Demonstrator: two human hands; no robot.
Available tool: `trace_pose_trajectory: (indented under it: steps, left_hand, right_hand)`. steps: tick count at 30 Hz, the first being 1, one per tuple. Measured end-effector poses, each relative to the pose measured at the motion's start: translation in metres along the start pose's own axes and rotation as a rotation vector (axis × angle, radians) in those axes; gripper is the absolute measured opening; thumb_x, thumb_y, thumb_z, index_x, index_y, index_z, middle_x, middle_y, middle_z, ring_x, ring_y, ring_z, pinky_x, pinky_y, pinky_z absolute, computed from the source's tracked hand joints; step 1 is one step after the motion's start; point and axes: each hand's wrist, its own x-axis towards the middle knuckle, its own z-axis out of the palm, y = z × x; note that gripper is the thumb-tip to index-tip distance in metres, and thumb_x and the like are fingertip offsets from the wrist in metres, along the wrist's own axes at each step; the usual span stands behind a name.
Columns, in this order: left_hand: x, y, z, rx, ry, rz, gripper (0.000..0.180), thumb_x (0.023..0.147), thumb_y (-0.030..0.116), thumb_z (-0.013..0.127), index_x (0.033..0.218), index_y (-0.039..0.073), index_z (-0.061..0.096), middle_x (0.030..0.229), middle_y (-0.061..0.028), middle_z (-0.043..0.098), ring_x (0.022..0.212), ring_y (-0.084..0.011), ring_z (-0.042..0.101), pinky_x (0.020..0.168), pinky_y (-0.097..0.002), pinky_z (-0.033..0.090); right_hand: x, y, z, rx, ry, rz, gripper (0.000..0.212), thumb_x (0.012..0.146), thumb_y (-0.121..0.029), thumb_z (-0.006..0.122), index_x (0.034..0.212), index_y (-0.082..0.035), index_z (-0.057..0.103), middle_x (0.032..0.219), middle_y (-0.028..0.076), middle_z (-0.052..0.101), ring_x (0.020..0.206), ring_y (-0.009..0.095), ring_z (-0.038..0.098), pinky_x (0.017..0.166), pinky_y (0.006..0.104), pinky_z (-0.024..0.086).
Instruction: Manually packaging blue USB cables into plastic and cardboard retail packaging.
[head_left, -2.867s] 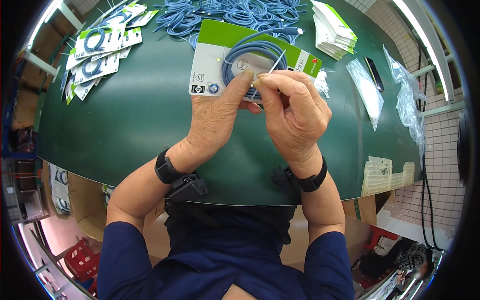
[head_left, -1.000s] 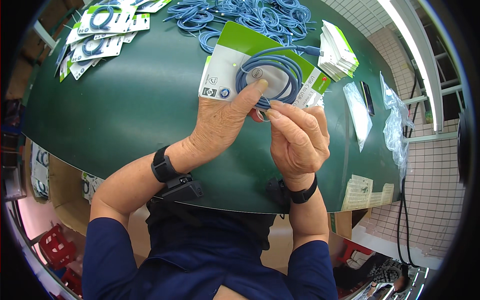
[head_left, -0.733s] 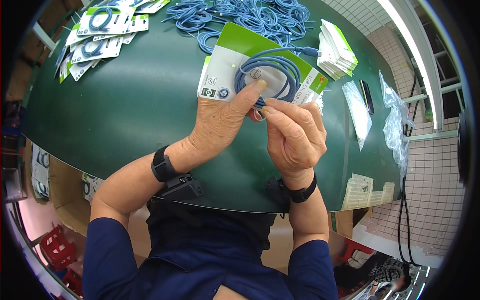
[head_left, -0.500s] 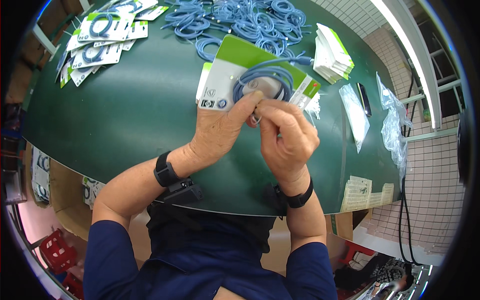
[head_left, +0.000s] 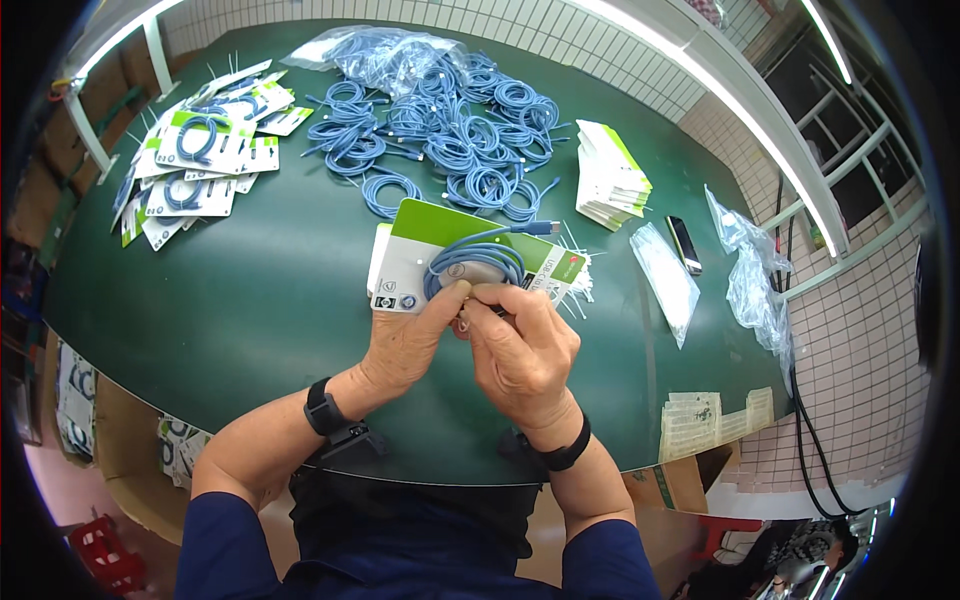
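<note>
My left hand grips the lower edge of a green and white packaging card, its thumb in front. A coiled blue cable lies against the card around a pale oval, with one plug sticking out at the upper right. My right hand is closed in a pinch against the left thumb at the coil's lower edge. Between the fingertips shows a bit of thin white tie; the rest of it is hidden. Behind the card's right side lie loose white ties.
Blue coiled cables are heaped at the back, beside a clear plastic bag. Carded cables pile up at left. At right are a card stack, a phone, a clear pouch and crumpled plastic.
The view has tilted, so the back of the table shows more and everything sits lower. Both hands keep the same pinch at the coil's lower edge, and the card is still held.
</note>
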Motion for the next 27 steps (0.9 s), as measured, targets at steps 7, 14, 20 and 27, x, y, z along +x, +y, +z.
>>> trace_pose_trajectory:
  steps: [7,14,20,27]
  left_hand:
    - [0.009,0.005,-0.001,0.136,-0.015,-0.04,0.022,0.102,0.008,0.071,0.122,0.002,0.064,0.101,-0.0041,0.069,0.074,-0.0102,0.064,0.059,-0.0266,0.053]
    - [0.012,0.005,-0.004,0.038,-0.035,-0.05,0.031,0.101,0.007,0.071,0.129,0.003,0.06,0.106,-0.0061,0.068,0.074,-0.0125,0.064,0.057,-0.0277,0.054]
    - [0.003,0.007,0.0,-0.002,-0.191,-0.079,0.034,0.099,0.007,0.073,0.13,0.003,0.059,0.11,-0.0068,0.067,0.081,-0.0126,0.064,0.057,-0.0289,0.055]
    - [0.002,-0.001,0.0,0.166,-0.205,0.05,0.039,0.098,0.007,0.075,0.133,0.002,0.06,0.117,-0.0052,0.068,0.098,-0.0128,0.066,0.082,-0.0301,0.057]
  right_hand:
    - [0.008,0.007,-0.005,0.183,-0.128,0.174,0.018,0.08,0.007,0.082,0.095,-0.003,0.078,0.103,0.011,0.075,0.078,0.027,0.073,0.067,0.0343,0.059]
    - [-0.004,0.064,-0.031,0.255,0.394,0.312,0.015,0.093,0.0,0.078,0.106,-0.002,0.072,0.105,0.009,0.076,0.077,0.012,0.065,0.065,0.0235,0.052]
    - [-0.029,0.109,-0.021,1.439,-0.051,1.096,0.027,0.098,-0.012,0.077,0.123,-0.002,0.071,0.112,0.011,0.076,0.098,0.018,0.075,0.081,0.032,0.063]
    - [-0.043,0.053,-0.021,1.498,-0.107,0.856,0.057,0.091,-0.013,0.084,0.143,-0.002,0.062,0.129,0.016,0.074,0.106,0.023,0.077,0.087,0.0347,0.067]
